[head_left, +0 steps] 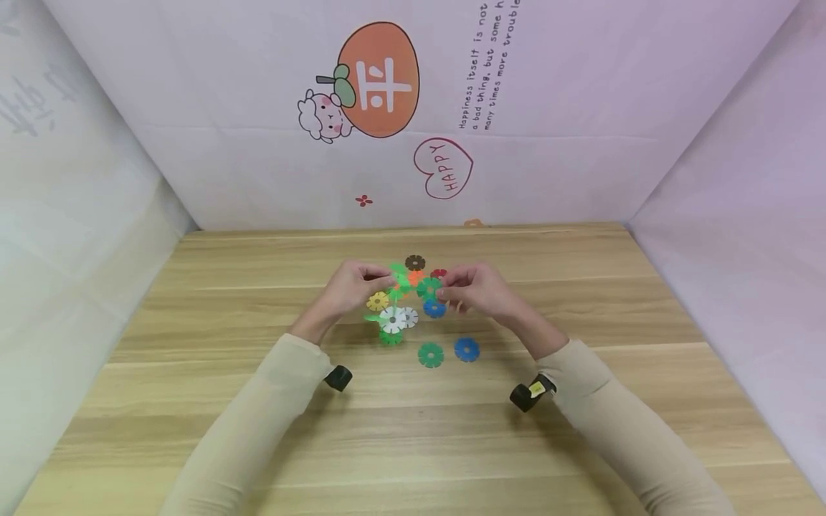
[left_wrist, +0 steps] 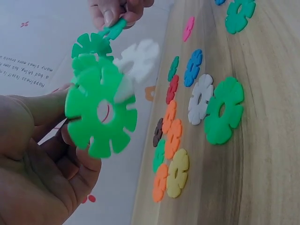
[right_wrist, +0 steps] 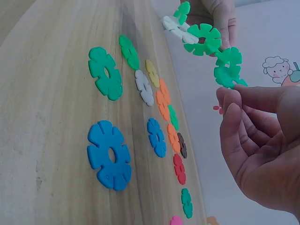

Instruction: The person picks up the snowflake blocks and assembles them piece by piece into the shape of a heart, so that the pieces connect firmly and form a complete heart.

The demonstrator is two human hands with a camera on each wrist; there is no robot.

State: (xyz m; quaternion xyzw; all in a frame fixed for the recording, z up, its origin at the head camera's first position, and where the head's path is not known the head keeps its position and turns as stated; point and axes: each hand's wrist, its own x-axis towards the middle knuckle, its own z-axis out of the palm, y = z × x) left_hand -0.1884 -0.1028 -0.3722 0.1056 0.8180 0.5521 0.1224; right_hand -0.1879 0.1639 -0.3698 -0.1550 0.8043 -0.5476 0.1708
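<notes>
In the head view my left hand (head_left: 351, 287) and right hand (head_left: 480, 290) face each other a little above the table, a cluster of joined flower-shaped plastic discs between them. Seen from the left wrist, the left hand (left_wrist: 49, 164) holds a large green disc (left_wrist: 84, 129) by its edge between thumb and fingers. A white disc (left_wrist: 146, 56) is slotted into this cluster at an angle, next to further green discs (left_wrist: 91, 44). The right hand (right_wrist: 269, 150) pinches the edge of a green disc (right_wrist: 229, 55) at the other end, overlapping the chain.
Loose discs lie flat on the wooden table (head_left: 361, 437): a blue disc (head_left: 474, 349) and green disc (head_left: 422, 355) nearer me, with yellow (right_wrist: 151, 70), red (right_wrist: 179, 171), brown (left_wrist: 157, 133), orange and other discs farther off. Fabric walls (head_left: 245, 172) stand behind and at both sides.
</notes>
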